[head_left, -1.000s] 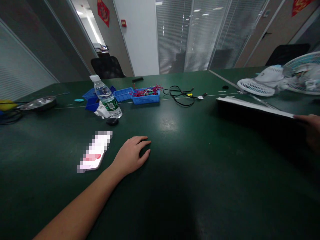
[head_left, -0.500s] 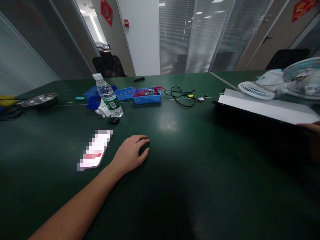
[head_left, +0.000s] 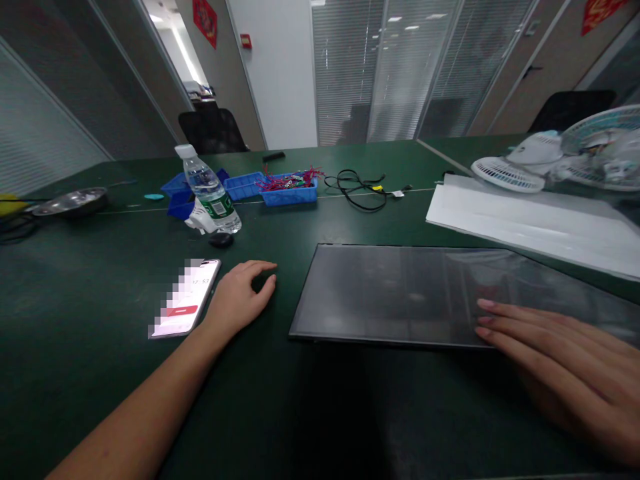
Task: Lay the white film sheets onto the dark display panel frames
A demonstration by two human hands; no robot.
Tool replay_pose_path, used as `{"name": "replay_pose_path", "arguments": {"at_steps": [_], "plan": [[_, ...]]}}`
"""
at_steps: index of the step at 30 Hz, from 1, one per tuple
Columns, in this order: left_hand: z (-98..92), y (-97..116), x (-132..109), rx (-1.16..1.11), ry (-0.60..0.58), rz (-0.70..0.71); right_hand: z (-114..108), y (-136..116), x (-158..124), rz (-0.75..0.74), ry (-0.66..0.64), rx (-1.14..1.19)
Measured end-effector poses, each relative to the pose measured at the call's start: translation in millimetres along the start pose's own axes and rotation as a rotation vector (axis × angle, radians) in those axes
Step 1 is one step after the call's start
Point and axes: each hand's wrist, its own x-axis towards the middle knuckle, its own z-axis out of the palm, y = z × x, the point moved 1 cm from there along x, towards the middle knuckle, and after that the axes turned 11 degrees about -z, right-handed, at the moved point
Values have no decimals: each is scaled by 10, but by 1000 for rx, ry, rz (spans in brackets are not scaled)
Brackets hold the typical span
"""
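My right hand (head_left: 575, 367) is at the near edge of a thin, dark grey, glossy flat panel (head_left: 380, 293) at the centre right. Its long fingers lie across the panel's upper face, and the thumb is hidden below. The panel's left end reaches towards the middle of the green table (head_left: 240, 407). My left hand (head_left: 235, 297) rests on the table between the phone (head_left: 193, 300) and the panel, touching neither. Its thumb and forefinger are apart with nothing between them.
Behind the panel lie white sheets or boards (head_left: 525, 220), with white fan parts (head_left: 535, 157) beyond. A water bottle (head_left: 210, 190) and a black mouse-like object (head_left: 221, 239) stand beyond the phone. Further back are a blue tray (head_left: 290, 195) of red wires and a black cable (head_left: 357, 193).
The dark panel has come left and nearer with my right hand, away from the white sheets, and now shows its grey face. My left hand has shifted slightly left, towards the phone.
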Motion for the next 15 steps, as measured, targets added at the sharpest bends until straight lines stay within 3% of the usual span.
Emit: {"name": "replay_pose_path", "arguments": {"at_steps": [3, 6, 15], "plan": [[-52, -50, 24, -43, 73, -118, 277, -53, 83, -181, -112, 20], [-93, -89, 48, -88, 147, -169, 545, -97, 220, -230, -108, 34], [-30, -224, 101, -178, 108, -72, 1209, -104, 760, -318, -76, 181]]}}
